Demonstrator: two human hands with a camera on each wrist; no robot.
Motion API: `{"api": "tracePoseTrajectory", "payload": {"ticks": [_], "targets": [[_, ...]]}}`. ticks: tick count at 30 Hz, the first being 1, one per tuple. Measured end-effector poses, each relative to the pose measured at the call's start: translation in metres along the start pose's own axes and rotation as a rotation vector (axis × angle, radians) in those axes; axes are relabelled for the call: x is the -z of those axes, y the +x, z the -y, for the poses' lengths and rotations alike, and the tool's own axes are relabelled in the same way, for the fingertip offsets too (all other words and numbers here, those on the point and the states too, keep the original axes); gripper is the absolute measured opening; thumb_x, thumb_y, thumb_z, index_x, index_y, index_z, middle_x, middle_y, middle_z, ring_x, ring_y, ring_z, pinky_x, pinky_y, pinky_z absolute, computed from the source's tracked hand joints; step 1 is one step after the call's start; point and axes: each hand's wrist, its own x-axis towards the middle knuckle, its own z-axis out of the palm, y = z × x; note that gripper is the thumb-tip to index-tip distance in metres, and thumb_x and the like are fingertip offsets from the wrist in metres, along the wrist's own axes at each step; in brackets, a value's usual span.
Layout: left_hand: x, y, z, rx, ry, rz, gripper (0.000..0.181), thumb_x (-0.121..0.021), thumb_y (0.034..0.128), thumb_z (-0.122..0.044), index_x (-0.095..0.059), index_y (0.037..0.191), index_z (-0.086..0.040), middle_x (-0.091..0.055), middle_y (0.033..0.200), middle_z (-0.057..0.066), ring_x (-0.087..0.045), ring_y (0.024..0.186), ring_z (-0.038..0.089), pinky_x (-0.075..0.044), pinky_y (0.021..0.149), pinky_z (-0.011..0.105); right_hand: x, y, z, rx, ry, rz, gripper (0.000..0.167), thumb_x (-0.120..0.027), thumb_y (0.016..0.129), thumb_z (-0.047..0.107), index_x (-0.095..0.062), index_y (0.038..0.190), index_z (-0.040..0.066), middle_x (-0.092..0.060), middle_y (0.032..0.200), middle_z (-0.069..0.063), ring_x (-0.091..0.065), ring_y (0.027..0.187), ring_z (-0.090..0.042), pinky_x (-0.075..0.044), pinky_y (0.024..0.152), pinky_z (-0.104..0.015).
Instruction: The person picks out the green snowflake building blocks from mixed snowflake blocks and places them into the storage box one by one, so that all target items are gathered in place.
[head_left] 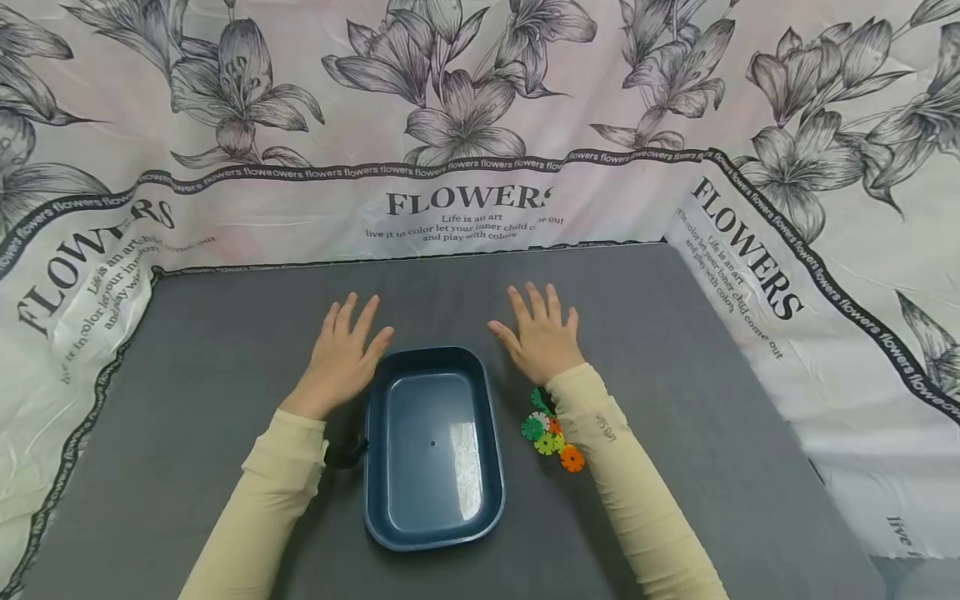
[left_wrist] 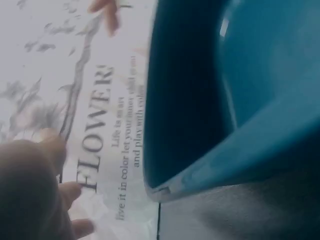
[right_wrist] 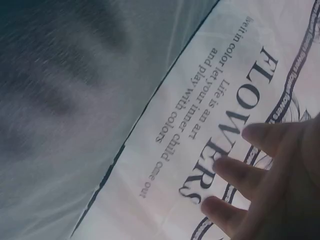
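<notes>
- Clock directions are taken from the centre of the blue tray [head_left: 420, 508], which lies on the grey table [head_left: 180, 467] between the two forearms, its long sides running from 12 to 6.
- The left hand [head_left: 333, 371] is at 10 o'clock, beside the tray's upper corner, back upward; its fingers are extended, released and point toward 1, with the thumb held away from them.
- The left sleeve [head_left: 258, 508] comes up from 8 o'clock, the arm slanting inward to the wrist.
- The right hand [head_left: 546, 346] is between 1 and 2 o'clock, a little farther forward than the left, back upward; its fingers are fanned out, grasping nothing, and point toward 11, the thumb toward 10.
- The right sleeve [head_left: 637, 483] runs in from 4 o'clock and hides part of what lies next to its cuff.
- Flower-shaped pieces [head_left: 547, 443] in green, white, yellow-green and orange lie clustered at 3 o'clock, apart from the tray and just beside that sleeve.
- Whether either palm touches the table, I cannot tell.
- From the right wrist, three fingers show around 4 o'clock of that view, extended and separated.
- A flower-printed cloth [head_left: 285, 217] rises beyond the table at 12.
</notes>
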Motion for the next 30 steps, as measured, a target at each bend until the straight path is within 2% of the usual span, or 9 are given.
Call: {"api": "tracePoseTrajectory", "payload": {"ticks": [3,5,9,11,13,15,18,23,30], "targets": [[0.0,-0.014,0.018,0.03,-0.156,0.071,0.069,-0.03,0.1016,-0.052,-0.007,0.155,-0.015,-0.001,0.158,0.022,-0.001,0.142,0.047,-0.014,0.103,0.073,-0.004,-0.005,-0.004,0.003,0.02,0.045,0.071,-0.028,0.098,0.061,-0.018,0.154,0.018,-0.019,0.158,-0.013,-0.006,0.146,-0.037,-0.014,0.108,-0.068],[-0.006,-0.024,0.029,0.055,-0.317,0.138,0.068,-0.032,0.1015,-0.051,-0.006,0.155,-0.018,-0.005,0.157,0.022,-0.007,0.142,0.046,-0.017,0.104,0.072,-0.006,-0.01,-0.01,0.003,0.033,0.066,0.071,-0.027,0.098,0.061,-0.02,0.154,0.016,-0.021,0.157,-0.015,-0.01,0.144,-0.039,-0.018,0.106,-0.068],[-0.029,-0.042,0.046,0.136,-0.625,0.263,0.064,-0.035,0.1007,-0.052,-0.01,0.154,-0.028,-0.011,0.158,0.014,-0.017,0.143,0.039,-0.016,0.11,0.065,-0.006,-0.022,-0.031,0.015,0.055,0.123,0.071,-0.028,0.099,0.059,-0.026,0.152,0.011,-0.028,0.152,-0.019,-0.019,0.14,-0.042,-0.025,0.102,-0.068],[-0.04,-0.047,0.05,0.16,-0.746,0.289,0.063,-0.038,0.1001,-0.052,-0.012,0.154,-0.031,-0.012,0.159,0.01,-0.017,0.144,0.035,-0.014,0.112,0.061,-0.003,-0.027,-0.043,0.029,0.051,0.154,0.069,-0.033,0.1,0.056,-0.03,0.15,0.008,-0.032,0.149,-0.022,-0.026,0.136,-0.044,-0.029,0.101,-0.067],[-0.052,-0.056,0.055,0.174,-0.826,0.272,0.063,-0.042,0.0995,-0.05,-0.015,0.153,-0.031,-0.013,0.159,0.008,-0.016,0.145,0.032,-0.012,0.114,0.059,-0.005,-0.034,-0.051,0.047,0.052,0.2,0.064,-0.039,0.101,0.049,-0.035,0.147,0.004,-0.038,0.145,-0.025,-0.034,0.132,-0.046,-0.031,0.101,-0.065],[-0.06,-0.062,0.059,0.165,-0.892,0.218,0.063,-0.045,0.0992,-0.047,-0.018,0.153,-0.028,-0.016,0.159,0.006,-0.015,0.145,0.029,-0.012,0.115,0.056,-0.007,-0.04,-0.058,0.086,0.057,0.236,0.056,-0.046,0.101,0.038,-0.041,0.142,0.001,-0.045,0.139,-0.027,-0.042,0.126,-0.047,-0.036,0.099,-0.063],[-0.071,-0.064,0.055,0.136,-1.009,0.145,0.061,-0.048,0.099,-0.044,-0.023,0.152,-0.028,-0.02,0.158,0.002,-0.017,0.144,0.025,-0.012,0.115,0.053,-0.006,-0.047,-0.071,0.142,0.063,0.267,0.044,-0.051,0.1,0.023,-0.048,0.136,-0.002,-0.053,0.128,-0.027,-0.051,0.116,-0.045,-0.042,0.095,-0.057],[-0.073,-0.064,0.049,0.11,-1.17,0.105,0.06,-0.049,0.0994,-0.041,-0.023,0.152,-0.027,-0.02,0.158,-0.001,-0.017,0.144,0.02,-0.012,0.115,0.05,-0.003,-0.044,-0.076,0.21,0.064,0.246,0.041,-0.06,0.094,0.011,-0.052,0.132,-0.002,-0.057,0.12,-0.026,-0.056,0.108,-0.042,-0.046,0.089,-0.054],[-0.078,-0.063,0.051,0.087,-1.218,0.105,0.059,-0.049,0.0998,-0.038,-0.025,0.151,-0.024,-0.021,0.157,-0.001,-0.016,0.145,0.017,-0.012,0.116,0.046,-0.008,-0.052,-0.082,0.22,0.081,0.224,0.032,-0.07,0.085,0.008,-0.06,0.113,-0.004,-0.061,0.103,-0.02,-0.058,0.093,-0.036,-0.048,0.08,-0.05]]}}
